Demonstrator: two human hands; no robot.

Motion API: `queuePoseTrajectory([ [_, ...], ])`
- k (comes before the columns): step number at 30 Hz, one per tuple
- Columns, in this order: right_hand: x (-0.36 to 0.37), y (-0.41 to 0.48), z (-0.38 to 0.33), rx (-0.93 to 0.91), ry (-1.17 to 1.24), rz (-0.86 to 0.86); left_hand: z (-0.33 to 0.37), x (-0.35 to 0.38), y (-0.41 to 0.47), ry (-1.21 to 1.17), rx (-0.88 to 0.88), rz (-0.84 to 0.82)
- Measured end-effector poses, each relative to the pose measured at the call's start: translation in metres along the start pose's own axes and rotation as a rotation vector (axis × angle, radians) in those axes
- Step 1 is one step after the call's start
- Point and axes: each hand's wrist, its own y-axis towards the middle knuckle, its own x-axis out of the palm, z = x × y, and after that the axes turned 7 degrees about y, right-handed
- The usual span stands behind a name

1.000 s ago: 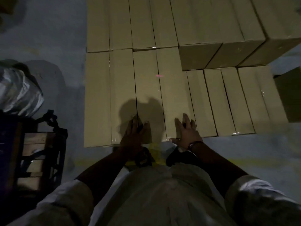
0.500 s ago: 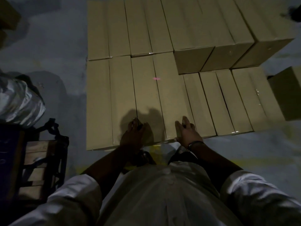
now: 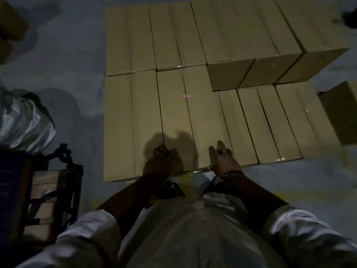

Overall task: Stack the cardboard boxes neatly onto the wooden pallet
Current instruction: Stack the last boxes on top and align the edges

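Tan cardboard boxes [image 3: 177, 117] lie packed in rows on the floor in front of me, hiding whatever is beneath them. My left hand [image 3: 160, 163] rests on the near end of the middle box, at the seam with its left neighbour. My right hand [image 3: 224, 161] lies flat with straight fingers on the same box's right near corner. A taller stack of boxes [image 3: 251, 45] stands at the back right. A lower row of boxes [image 3: 270, 124] sits to the right of my hands. No pallet is visible under the boxes.
A loose box [image 3: 340, 113] stands at the right edge. On the left are a wooden slatted frame with black metal parts [image 3: 48, 190] and a crumpled plastic bundle [image 3: 25, 122]. More boxes [image 3: 9, 26] sit at the top left. Grey concrete floor [image 3: 77, 74] surrounds the rows.
Both hands stay on the near end of the middle box. My view has shifted slightly, so the boxes sit a little lower in the frame.
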Motion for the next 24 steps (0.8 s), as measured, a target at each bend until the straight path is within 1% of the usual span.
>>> queuePoseTrajectory([
  [5, -0.0017, -0.0005, -0.0004, -0.010, 0.019, 0.011, -0.0007, 0.0016, -0.0002, 0.047, 0.017, 0.013],
  [10, -0.0020, 0.0018, 0.0009, -0.012, 0.009, 0.004, -0.0021, 0.0042, 0.0013, 0.008, 0.012, 0.020],
  [15, -0.0015, 0.0015, 0.0007, -0.009, 0.004, 0.002, -0.0022, 0.0039, 0.0016, -0.005, 0.026, 0.008],
  [24, -0.0057, 0.0026, -0.0050, 0.023, 0.017, -0.018, 0.0003, 0.0088, 0.0027, -0.008, 0.001, 0.013],
])
